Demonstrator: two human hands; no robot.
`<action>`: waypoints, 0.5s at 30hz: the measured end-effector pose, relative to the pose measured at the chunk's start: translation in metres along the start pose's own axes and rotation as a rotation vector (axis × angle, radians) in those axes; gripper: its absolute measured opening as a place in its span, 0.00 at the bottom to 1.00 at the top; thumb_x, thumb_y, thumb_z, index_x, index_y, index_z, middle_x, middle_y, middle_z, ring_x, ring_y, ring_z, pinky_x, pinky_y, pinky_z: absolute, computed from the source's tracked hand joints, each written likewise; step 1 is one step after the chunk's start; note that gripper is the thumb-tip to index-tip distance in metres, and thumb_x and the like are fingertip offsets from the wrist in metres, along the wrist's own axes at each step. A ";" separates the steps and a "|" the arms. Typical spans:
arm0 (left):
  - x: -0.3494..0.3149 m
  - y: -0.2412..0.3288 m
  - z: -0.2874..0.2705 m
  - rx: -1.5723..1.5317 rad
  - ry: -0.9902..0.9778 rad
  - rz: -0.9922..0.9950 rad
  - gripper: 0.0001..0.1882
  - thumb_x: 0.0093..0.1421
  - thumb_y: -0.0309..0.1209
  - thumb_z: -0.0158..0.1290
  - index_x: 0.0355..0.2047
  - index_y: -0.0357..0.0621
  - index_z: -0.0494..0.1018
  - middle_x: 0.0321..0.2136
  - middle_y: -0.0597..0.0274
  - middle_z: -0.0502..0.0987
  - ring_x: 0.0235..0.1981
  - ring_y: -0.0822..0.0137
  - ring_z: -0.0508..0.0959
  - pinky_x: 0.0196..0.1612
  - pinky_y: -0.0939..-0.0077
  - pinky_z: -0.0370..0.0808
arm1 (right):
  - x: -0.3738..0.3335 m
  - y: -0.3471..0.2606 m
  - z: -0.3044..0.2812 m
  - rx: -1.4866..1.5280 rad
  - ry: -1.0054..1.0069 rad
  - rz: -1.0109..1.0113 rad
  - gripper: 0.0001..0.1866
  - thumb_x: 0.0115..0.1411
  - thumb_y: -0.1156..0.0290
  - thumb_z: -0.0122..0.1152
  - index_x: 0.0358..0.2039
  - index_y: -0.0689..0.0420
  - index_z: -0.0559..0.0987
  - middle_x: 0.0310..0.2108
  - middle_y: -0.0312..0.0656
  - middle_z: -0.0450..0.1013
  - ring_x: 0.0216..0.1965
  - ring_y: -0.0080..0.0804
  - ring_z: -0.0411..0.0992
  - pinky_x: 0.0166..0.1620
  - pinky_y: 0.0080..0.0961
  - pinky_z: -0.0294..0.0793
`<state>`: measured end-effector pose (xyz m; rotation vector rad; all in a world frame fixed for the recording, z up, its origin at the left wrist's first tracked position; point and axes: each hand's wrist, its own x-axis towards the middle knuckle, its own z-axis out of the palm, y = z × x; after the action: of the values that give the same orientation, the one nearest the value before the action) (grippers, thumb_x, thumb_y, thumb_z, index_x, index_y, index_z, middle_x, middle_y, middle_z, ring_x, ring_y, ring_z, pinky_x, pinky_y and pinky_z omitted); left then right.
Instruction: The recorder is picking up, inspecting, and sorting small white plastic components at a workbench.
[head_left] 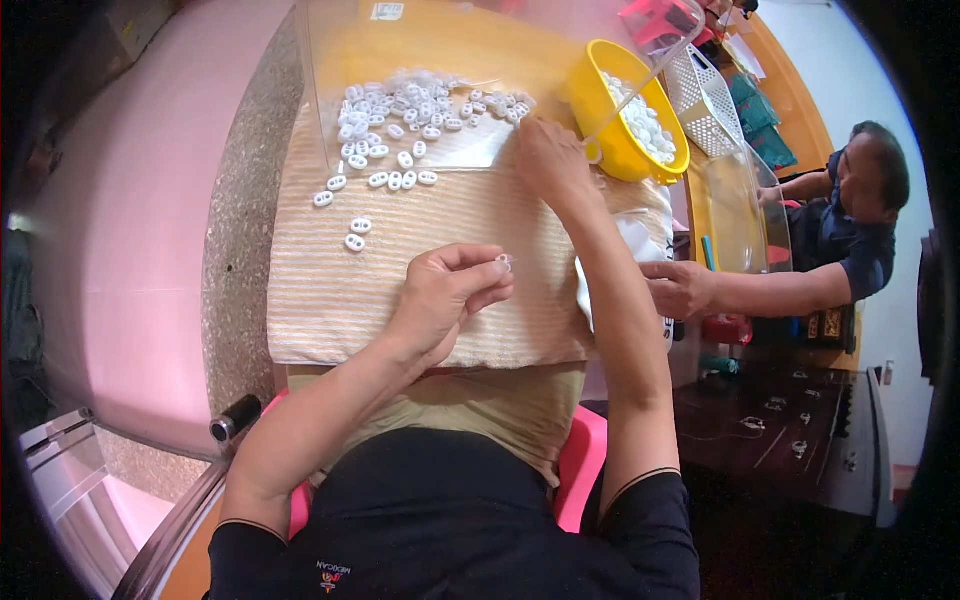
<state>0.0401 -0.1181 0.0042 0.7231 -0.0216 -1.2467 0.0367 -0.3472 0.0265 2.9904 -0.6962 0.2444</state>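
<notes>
My left hand (pixel 452 298) is raised over the striped cloth. Its thumb and fingertips pinch a small clear-and-white piece (pixel 504 262), too small to name exactly. Farther off, my right hand (pixel 552 165) reaches beside the yellow basket (pixel 588 110), next to the small white parts at the far edge of the cloth. Its fingers look drawn together and partly hidden, so what they hold, if anything, cannot be made out. Oval white two-hole plastic pieces (pixel 400 110) lie heaped ahead of my left hand, with several scattered nearer, including a pair (pixel 357 235).
White pieces (pixel 645 125) fill the basket. A clear plastic panel (pixel 318 90) stands at the far left of the striped cloth (pixel 330 300). At right, a co-worker's hand (pixel 685 290) is close to my right forearm, by a white bag (pixel 637 238). A white perforated basket (pixel 705 100) stands beyond.
</notes>
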 end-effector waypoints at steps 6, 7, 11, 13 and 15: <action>0.001 0.004 -0.002 -0.013 -0.006 0.032 0.07 0.59 0.21 0.55 0.38 0.33 0.75 0.34 0.56 0.79 0.34 0.67 0.80 0.41 0.74 0.81 | -0.007 -0.008 -0.005 -0.035 -0.023 -0.043 0.07 0.54 0.76 0.49 0.28 0.64 0.76 0.33 0.56 0.74 0.37 0.53 0.74 0.42 0.46 0.71; 0.001 0.004 -0.001 -0.009 -0.002 0.027 0.07 0.59 0.21 0.55 0.38 0.33 0.75 0.34 0.56 0.79 0.34 0.68 0.80 0.41 0.74 0.81 | -0.010 -0.005 -0.003 -0.038 -0.023 -0.040 0.07 0.54 0.76 0.49 0.28 0.64 0.76 0.33 0.56 0.74 0.37 0.53 0.74 0.42 0.46 0.71; 0.001 0.003 0.001 0.000 0.020 0.014 0.07 0.59 0.21 0.55 0.38 0.33 0.75 0.34 0.56 0.79 0.34 0.68 0.80 0.41 0.74 0.82 | -0.022 0.000 0.002 0.116 0.164 -0.061 0.07 0.53 0.77 0.52 0.29 0.62 0.78 0.31 0.52 0.75 0.36 0.51 0.74 0.41 0.43 0.72; 0.001 0.005 0.002 -0.002 0.028 0.023 0.07 0.59 0.21 0.56 0.37 0.33 0.75 0.33 0.57 0.79 0.34 0.69 0.80 0.40 0.76 0.81 | -0.029 -0.003 -0.001 0.228 0.227 -0.060 0.07 0.53 0.77 0.53 0.30 0.61 0.79 0.30 0.51 0.76 0.36 0.50 0.74 0.41 0.41 0.72; 0.001 0.006 0.002 -0.004 0.036 0.030 0.07 0.58 0.21 0.56 0.37 0.32 0.75 0.32 0.58 0.78 0.33 0.70 0.80 0.40 0.78 0.80 | -0.039 -0.006 -0.008 0.373 0.172 -0.029 0.08 0.52 0.76 0.57 0.33 0.61 0.80 0.32 0.50 0.77 0.37 0.48 0.75 0.42 0.37 0.73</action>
<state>0.0450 -0.1194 0.0084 0.7395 -0.0007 -1.2049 0.0036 -0.3238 0.0279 3.2653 -0.6506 0.6919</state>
